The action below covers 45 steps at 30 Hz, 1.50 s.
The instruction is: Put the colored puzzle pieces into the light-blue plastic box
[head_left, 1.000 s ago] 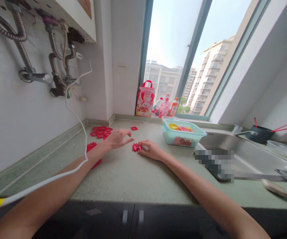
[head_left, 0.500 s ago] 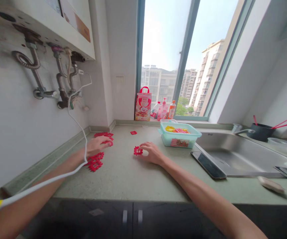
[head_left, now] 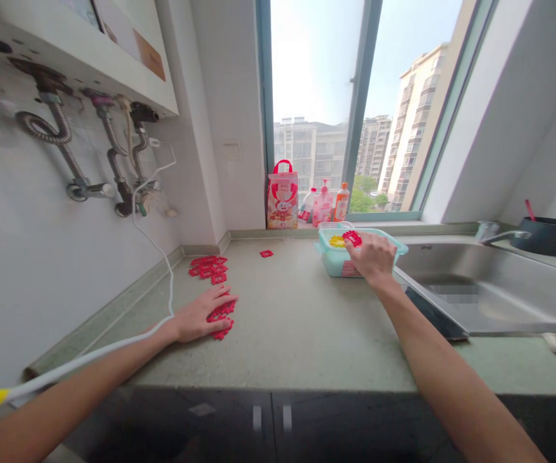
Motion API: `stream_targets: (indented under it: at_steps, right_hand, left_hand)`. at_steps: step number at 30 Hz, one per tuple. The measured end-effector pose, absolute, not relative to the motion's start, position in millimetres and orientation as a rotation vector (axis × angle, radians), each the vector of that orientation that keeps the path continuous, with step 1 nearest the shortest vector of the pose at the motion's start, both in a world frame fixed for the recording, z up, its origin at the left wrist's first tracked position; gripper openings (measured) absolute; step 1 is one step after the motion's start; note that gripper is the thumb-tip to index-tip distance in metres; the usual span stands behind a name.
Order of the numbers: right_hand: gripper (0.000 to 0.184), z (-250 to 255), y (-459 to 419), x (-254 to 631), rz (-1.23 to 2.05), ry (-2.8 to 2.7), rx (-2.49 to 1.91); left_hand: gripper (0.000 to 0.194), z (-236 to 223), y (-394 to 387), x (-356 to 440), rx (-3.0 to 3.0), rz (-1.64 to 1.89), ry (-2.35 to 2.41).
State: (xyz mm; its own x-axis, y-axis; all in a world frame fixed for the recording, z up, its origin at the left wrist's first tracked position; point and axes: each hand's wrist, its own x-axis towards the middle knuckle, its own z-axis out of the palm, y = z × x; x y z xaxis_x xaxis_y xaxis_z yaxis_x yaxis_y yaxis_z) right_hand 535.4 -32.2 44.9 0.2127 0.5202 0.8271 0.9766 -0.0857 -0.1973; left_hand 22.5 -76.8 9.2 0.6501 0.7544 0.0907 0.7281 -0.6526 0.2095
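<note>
My left hand [head_left: 199,316] lies flat, fingers spread, on a small pile of red plastic interlocking pieces [head_left: 222,317] on the green counter. A second heap of red pieces [head_left: 209,267] sits farther back by the wall, and a single red piece [head_left: 266,253] lies alone near the window. My right hand [head_left: 373,256] is over the teal plastic box [head_left: 332,258], fingers closed on a red piece [head_left: 352,238] at its fingertips. The box holds yellow and red pieces.
A steel sink [head_left: 490,296] is set in the counter to the right, a dark phone [head_left: 435,314] at its near edge. A red bag [head_left: 282,196] and bottles [head_left: 327,204] stand on the window sill. A white cable [head_left: 157,257] hangs over my left forearm.
My right hand left the counter middle with the red piece and moved right to the teal box. My left hand slid back and settled flat on the nearer red pile.
</note>
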Motion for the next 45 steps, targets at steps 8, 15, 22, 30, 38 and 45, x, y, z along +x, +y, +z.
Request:
stream_targets:
  at_steps: [8,15,22,30,38,45]
  right_hand:
    - [0.052,33.8,-46.1,451.5,-0.511,-1.71,-1.177]
    - [0.065,-15.4,-57.9,378.5,-0.073,-2.24,-0.97]
    - [0.059,-18.0,-47.3,381.2,0.093,-2.41,-0.963]
    - [0.033,-15.8,-4.1,372.2,0.106,-2.448,-0.906]
    - [0.028,-18.5,2.1,382.6,0.124,-2.39,-0.935]
    - [0.03,-18.3,1.9,391.9,0.185,-2.224,-1.01]
  left_hand:
    - [0.089,9.0,-45.6,76.6,2.694,0.324,1.018]
    - [0.111,6.4,-32.1,102.0,2.642,0.399,0.883]
    - [0.121,-4.7,-22.0,101.8,2.642,0.482,1.104]
    - [0.122,-4.8,14.5,113.1,2.628,0.441,1.059]
    - [0.042,11.4,14.3,96.3,2.912,0.721,0.958]
    - [0.018,22.7,20.2,69.3,2.811,0.558,0.916]
